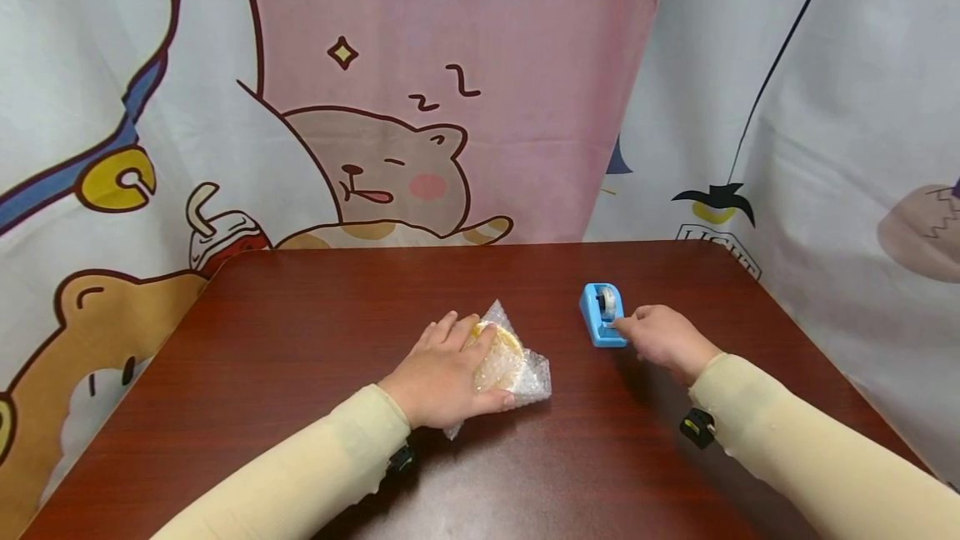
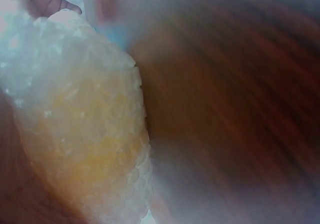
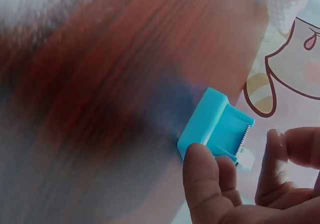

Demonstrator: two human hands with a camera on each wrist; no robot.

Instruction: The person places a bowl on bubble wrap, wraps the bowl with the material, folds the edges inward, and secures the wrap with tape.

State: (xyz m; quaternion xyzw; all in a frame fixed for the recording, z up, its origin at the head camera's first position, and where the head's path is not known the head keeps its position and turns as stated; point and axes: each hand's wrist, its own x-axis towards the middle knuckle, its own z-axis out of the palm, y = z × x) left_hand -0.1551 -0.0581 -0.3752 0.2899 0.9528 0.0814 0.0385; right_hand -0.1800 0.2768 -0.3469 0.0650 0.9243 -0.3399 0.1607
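Note:
My left hand (image 1: pixel 444 373) lies over a flat bundle of bubble wrap (image 1: pixel 532 376), its fingers spread and straight. A yellow-rimmed round thing (image 1: pixel 512 338) shows through the clear wrap; what it is stays unclear. In the left wrist view the bubble wrap (image 2: pixel 90 119) fills the left side. At the right, a light-blue tape dispenser (image 1: pixel 590 319) with a clear roll stands on the table. Its toothed front faces my right hand (image 1: pixel 667 340), whose curled fingers pinch at the tape end there. In the right wrist view a short clear tape end (image 3: pixel 245 159) sticks out beside the cutter.
The dark reddish-brown table (image 1: pixel 300 315) reaches back to a hanging cloth (image 1: pixel 540 90) printed with cartoon animals. More cloth hangs along both sides. Bare tabletop lies between the bubble wrap and the dispenser.

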